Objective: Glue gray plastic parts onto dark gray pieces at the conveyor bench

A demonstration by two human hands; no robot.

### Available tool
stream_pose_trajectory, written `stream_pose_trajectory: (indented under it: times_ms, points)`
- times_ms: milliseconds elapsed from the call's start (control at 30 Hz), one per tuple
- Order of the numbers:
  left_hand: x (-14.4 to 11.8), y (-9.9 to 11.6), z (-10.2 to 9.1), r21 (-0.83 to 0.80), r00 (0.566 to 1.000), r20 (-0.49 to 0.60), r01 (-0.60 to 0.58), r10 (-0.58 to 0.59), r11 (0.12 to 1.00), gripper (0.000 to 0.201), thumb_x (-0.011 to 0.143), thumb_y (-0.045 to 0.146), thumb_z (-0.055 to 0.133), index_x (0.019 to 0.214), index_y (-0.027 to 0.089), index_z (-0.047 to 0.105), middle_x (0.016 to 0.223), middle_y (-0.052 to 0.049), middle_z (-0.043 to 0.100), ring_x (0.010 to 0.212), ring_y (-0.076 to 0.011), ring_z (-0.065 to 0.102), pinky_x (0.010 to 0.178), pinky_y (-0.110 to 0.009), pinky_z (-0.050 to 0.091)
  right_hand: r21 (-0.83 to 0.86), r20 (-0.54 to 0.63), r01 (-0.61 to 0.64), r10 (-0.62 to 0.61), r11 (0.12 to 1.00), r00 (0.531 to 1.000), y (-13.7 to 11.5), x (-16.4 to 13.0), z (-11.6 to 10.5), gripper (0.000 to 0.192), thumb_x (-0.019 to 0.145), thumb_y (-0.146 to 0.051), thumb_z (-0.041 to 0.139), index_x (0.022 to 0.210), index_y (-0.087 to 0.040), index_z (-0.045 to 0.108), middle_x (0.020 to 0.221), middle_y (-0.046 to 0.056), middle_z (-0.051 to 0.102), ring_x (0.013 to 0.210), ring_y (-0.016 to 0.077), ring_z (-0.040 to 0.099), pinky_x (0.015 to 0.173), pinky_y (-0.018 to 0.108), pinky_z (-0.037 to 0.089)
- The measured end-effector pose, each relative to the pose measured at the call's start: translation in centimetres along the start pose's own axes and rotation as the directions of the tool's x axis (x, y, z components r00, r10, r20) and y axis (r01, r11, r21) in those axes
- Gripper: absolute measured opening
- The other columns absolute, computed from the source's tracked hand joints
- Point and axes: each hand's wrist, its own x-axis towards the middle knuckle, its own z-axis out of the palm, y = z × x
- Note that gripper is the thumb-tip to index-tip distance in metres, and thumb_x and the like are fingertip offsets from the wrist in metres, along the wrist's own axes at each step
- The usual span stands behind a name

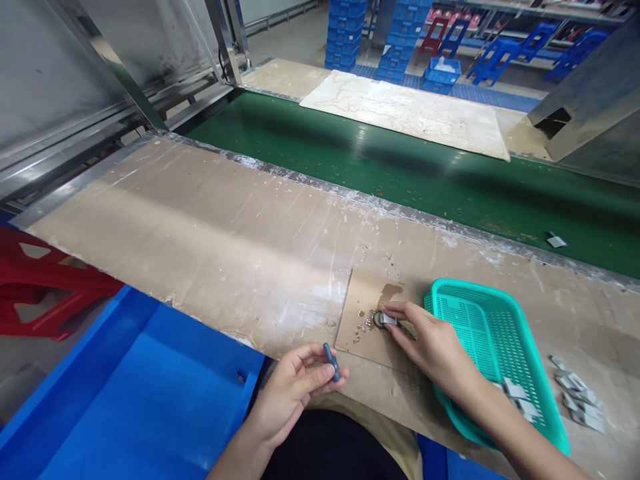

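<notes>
My left hand (293, 393) pinches a small dark blue-grey plastic piece with a short side stub (329, 360) between thumb and fingers, near the front edge of the table. Over a brown cardboard sheet (350, 317), my right hand (440, 350) grips a small pale grey flat piece (389, 319) by its sides. That piece is at a small round dark-rimmed cap (377, 319); whether it touches the cap I cannot tell. Wet spots and drops surround the cap. Beside my right forearm, a green plastic basket (523, 317) holds several pale grey pieces (520, 398).
Several similar grey pieces (580, 397) lie right of the basket. Beyond the worn tabletop (200, 233) runs a green conveyor belt (280, 127) with one small piece (556, 240) on it. A blue bin (150, 387) stands at lower left, near a red stool (50, 293).
</notes>
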Motion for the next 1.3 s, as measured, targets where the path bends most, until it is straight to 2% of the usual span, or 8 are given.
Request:
stream_pose_trajectory:
  times_ms: [200,400,500,667,933,1100,1200,1300]
  points:
    - [1.3,-0.4,1.6,0.024,0.997,-0.045,-0.057,0.058,0.998,0.028,0.064,0.026,0.081,0.085,0.011,0.069,0.078,-0.006,0.069,0.076,-0.0144,0.065,0.074,-0.025,0.055,0.229,-0.048,-0.177,0.193,0.957,0.98,-1.7,0.3,-1.7,0.02,0.083,-0.031,0.06,0.1,-0.021,0.061,0.101,0.007,0.07,0.094,0.0236,0.067,0.081,0.037,0.056]
    - [3.3,-1.1,4.3,-0.027,0.984,-0.067,-0.167,0.165,0.986,0.032,0.058,0.028,0.084,0.083,0.012,0.072,0.075,-0.007,0.072,0.072,-0.0158,0.067,0.07,-0.025,0.056,0.715,0.151,-0.415,0.455,0.563,0.877,-4.0,-0.4,-3.4,0.035,0.067,-0.039,0.078,0.09,-0.019,0.06,0.09,0.01,0.072,0.089,0.0258,0.069,0.077,0.035,0.058]
    - [3.6,-1.3,5.5,-0.031,0.982,-0.049,-0.182,0.181,0.983,0.034,0.056,0.03,0.084,0.081,0.011,0.073,0.077,-0.009,0.073,0.071,-0.018,0.068,0.069,-0.027,0.057,0.757,0.183,-0.424,0.462,0.497,0.868,-4.6,-1.0,-3.5,0.034,0.067,-0.035,0.079,0.09,-0.02,0.06,0.091,0.01,0.072,0.087,0.0254,0.069,0.076,0.034,0.059]
    - [3.4,-1.2,6.3,-0.027,0.976,-0.027,-0.218,0.218,0.975,0.032,0.054,0.03,0.085,0.078,0.011,0.073,0.079,-0.01,0.074,0.071,-0.0207,0.069,0.066,-0.028,0.059,0.753,0.194,-0.429,0.455,0.498,0.869,-4.9,-1.6,-3.4,0.031,0.069,-0.034,0.078,0.088,-0.019,0.059,0.089,0.01,0.072,0.084,0.024,0.069,0.075,0.034,0.059]
    - [4.1,-1.2,6.1,0.13,0.961,-0.013,-0.271,0.275,0.954,0.022,0.057,0.028,0.083,0.069,0.013,0.073,0.073,-0.007,0.074,0.068,-0.0218,0.07,0.068,-0.03,0.059,0.556,0.141,-0.372,0.357,0.743,0.923,-5.4,-1.4,-3.6,0.028,0.073,-0.038,0.073,0.089,-0.018,0.063,0.091,0.01,0.071,0.085,0.0233,0.069,0.076,0.032,0.058]
    - [4.3,0.8,5.6,0.299,0.939,-0.051,-0.31,0.34,0.902,0.024,0.066,0.024,0.077,0.088,0.014,0.074,0.081,-0.007,0.074,0.079,-0.0224,0.07,0.078,-0.031,0.057,0.522,0.054,-0.348,0.377,0.779,0.925,-1.1,2.8,-5.3,0.035,0.07,-0.04,0.073,0.093,-0.016,0.063,0.091,0.011,0.072,0.086,0.0253,0.069,0.078,0.036,0.058]
    - [2.7,2.5,4.2,0.505,0.78,-0.281,-0.375,0.559,0.777,0.014,0.072,0.026,0.071,0.083,0.018,0.072,0.078,-0.005,0.074,0.076,-0.021,0.069,0.077,-0.029,0.056,0.305,-0.362,-0.364,0.461,0.88,0.81,4.4,7.1,-8.0,0.024,0.065,-0.03,0.072,0.084,-0.017,0.064,0.087,0.01,0.071,0.086,0.0269,0.068,0.081,0.039,0.055]
    - [0.3,3.5,1.2,0.694,0.435,-0.446,-0.384,0.782,0.609,0.016,0.076,0.034,0.067,0.085,0.02,0.066,0.077,-0.002,0.069,0.072,-0.0184,0.066,0.076,-0.029,0.054,0.257,-0.54,-0.453,0.515,0.854,0.666,9.6,10.3,-11.0,0.015,0.064,-0.019,0.068,0.076,-0.017,0.06,0.086,0.013,0.071,0.09,0.03,0.067,0.087,0.044,0.051]
